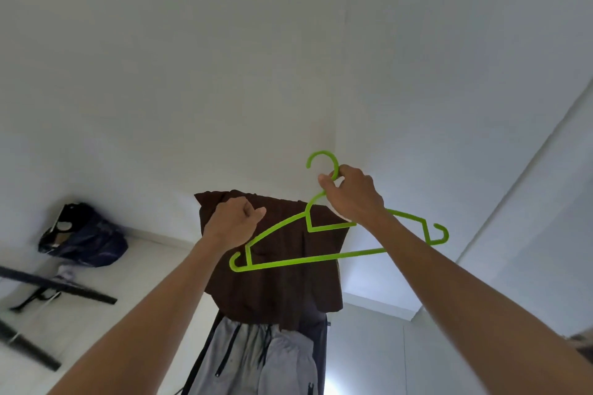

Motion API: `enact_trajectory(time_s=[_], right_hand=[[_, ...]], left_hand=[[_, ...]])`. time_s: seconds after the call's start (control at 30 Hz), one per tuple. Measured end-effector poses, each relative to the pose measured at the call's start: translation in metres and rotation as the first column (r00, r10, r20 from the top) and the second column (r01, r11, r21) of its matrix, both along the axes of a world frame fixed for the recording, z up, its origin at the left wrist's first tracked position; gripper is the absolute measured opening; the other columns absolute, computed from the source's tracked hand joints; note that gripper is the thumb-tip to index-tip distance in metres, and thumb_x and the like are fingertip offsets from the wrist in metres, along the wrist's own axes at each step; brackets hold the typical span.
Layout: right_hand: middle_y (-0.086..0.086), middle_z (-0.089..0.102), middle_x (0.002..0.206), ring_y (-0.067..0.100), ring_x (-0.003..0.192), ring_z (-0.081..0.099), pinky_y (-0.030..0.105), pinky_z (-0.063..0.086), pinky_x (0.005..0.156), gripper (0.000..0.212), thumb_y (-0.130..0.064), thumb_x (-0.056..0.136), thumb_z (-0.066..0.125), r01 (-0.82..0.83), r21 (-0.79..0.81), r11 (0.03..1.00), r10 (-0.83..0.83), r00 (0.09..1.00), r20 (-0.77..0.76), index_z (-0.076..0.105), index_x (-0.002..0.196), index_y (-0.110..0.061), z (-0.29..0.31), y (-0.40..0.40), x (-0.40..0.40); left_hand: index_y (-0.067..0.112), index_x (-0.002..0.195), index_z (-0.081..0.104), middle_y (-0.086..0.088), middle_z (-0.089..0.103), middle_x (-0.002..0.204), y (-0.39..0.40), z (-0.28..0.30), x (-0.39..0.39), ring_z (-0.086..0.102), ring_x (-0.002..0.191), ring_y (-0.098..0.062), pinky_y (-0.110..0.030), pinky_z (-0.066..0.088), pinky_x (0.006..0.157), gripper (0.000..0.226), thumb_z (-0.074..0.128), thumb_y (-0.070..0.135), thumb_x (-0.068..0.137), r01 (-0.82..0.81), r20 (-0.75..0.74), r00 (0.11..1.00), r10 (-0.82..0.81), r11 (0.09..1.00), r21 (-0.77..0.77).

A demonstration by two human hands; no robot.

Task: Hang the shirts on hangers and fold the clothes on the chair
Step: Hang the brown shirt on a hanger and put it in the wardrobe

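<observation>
A bright green plastic hanger (321, 258) is held up in front of me. My right hand (353, 199) grips its neck just under the hook. Behind it hangs a dark brown shirt (282, 285), and my left hand (232, 224) grips the shirt's top edge at the left. The hanger's left arm crosses in front of the shirt. Below the shirt, grey clothes with dark zips (256, 359) lie draped over what looks like the chair, whose frame is mostly hidden.
A dark blue bag (86, 237) sits on the floor against the white wall at the left. Black bars of a stand (57, 287) lie across the floor near it. White walls meet in a corner behind the shirt.
</observation>
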State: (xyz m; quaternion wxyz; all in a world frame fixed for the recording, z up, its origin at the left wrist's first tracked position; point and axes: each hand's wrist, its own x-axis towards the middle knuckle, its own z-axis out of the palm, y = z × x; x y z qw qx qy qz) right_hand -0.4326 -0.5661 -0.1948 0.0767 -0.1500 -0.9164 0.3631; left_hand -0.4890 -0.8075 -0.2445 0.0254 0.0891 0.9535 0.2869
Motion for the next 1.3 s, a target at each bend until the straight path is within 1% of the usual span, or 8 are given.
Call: enact_trajectory(time_s=[0.23,0.47,0.63,0.73,0.83,1.0,1.17,1.3], right_hand=[[0.001,0.057,0.105,0.025,0.098,0.055,0.037,0.043,0.079,0.045,-0.061,0.094,0.049,-0.129,0.050,0.990,0.118,0.976,0.180,0.058,0.114,-0.021,-0.060,0.019,-0.124],[0.005,0.059,0.115,0.029,0.107,0.058,0.039,0.043,0.082,0.048,-0.061,0.092,0.049,-0.231,0.038,0.972,0.206,0.921,0.331,0.056,0.117,-0.020,-0.130,0.007,-0.192],[0.006,0.058,0.119,0.030,0.109,0.059,0.039,0.042,0.081,0.056,-0.065,0.089,0.050,-0.253,0.034,0.967,0.220,0.895,0.388,0.057,0.118,-0.018,-0.152,0.004,-0.212],[0.005,0.058,0.118,0.029,0.108,0.058,0.038,0.043,0.081,0.055,-0.065,0.089,0.051,-0.257,0.034,0.966,0.224,0.893,0.389,0.057,0.117,-0.018,-0.148,0.005,-0.214],[0.003,0.059,0.114,0.028,0.106,0.058,0.037,0.043,0.079,0.054,-0.067,0.087,0.053,-0.239,0.029,0.971,0.213,0.909,0.358,0.060,0.111,-0.019,-0.132,0.005,-0.213],[-0.002,0.060,0.085,0.024,0.094,0.060,0.037,0.050,0.083,0.046,-0.053,0.086,0.067,-0.207,-0.104,0.973,0.229,0.930,0.288,0.070,0.104,-0.011,-0.077,-0.011,-0.202],[-0.008,0.063,0.110,0.016,0.099,0.061,0.031,0.051,0.086,0.063,-0.035,0.079,0.078,-0.337,-0.253,0.907,0.390,0.899,0.199,0.051,0.136,-0.027,-0.018,-0.052,-0.156],[-0.015,0.061,0.067,0.011,0.063,0.058,0.025,0.046,0.058,0.024,-0.024,0.077,0.077,-0.308,-0.320,0.896,0.347,0.935,0.072,0.068,0.096,-0.036,0.018,-0.096,-0.098]], left_hand=[[0.013,0.138,0.048,-0.012,0.052,0.136,0.027,-0.041,-0.122,0.045,0.130,-0.034,-0.054,0.041,0.102,0.053,0.053,0.045,0.096,-0.089,0.039,0.993,0.107,0.945,-0.315],[0.014,0.135,0.049,-0.013,0.052,0.140,0.033,-0.081,-0.201,0.042,0.133,-0.035,-0.060,0.024,0.112,0.062,0.039,0.060,0.096,-0.061,0.290,0.915,0.281,0.806,-0.589],[0.012,0.129,0.049,-0.014,0.052,0.137,0.044,-0.092,-0.235,0.044,0.130,-0.037,-0.062,0.017,0.112,0.048,0.054,0.043,0.093,-0.033,0.400,0.855,0.332,0.803,-0.595],[0.006,0.111,0.056,-0.013,0.060,0.119,0.048,-0.095,-0.239,0.054,0.114,-0.036,-0.058,0.027,0.111,0.035,0.054,0.036,0.093,-0.081,0.374,0.884,0.281,0.880,-0.468],[-0.003,0.096,0.066,-0.021,0.067,0.104,0.042,-0.071,-0.232,0.062,0.099,-0.037,-0.051,0.049,0.098,0.035,0.055,0.030,0.095,-0.234,0.413,0.878,0.241,0.970,-0.069],[0.003,0.093,0.072,-0.014,0.073,0.094,0.018,-0.004,-0.185,0.068,0.085,-0.026,-0.035,0.056,0.083,0.030,0.049,0.019,0.103,-0.462,0.580,0.813,0.048,0.659,0.594],[0.003,0.089,0.071,-0.009,0.074,0.084,-0.007,0.074,-0.124,0.069,0.080,-0.021,-0.033,0.056,0.081,0.024,0.051,0.012,0.099,-0.345,0.433,0.896,-0.097,0.461,0.818],[0.003,0.088,0.068,-0.012,0.072,0.082,-0.032,0.132,-0.067,0.069,0.074,-0.022,-0.029,0.060,0.067,0.024,0.051,0.016,0.096,-0.197,0.347,0.888,-0.302,0.432,0.880]])
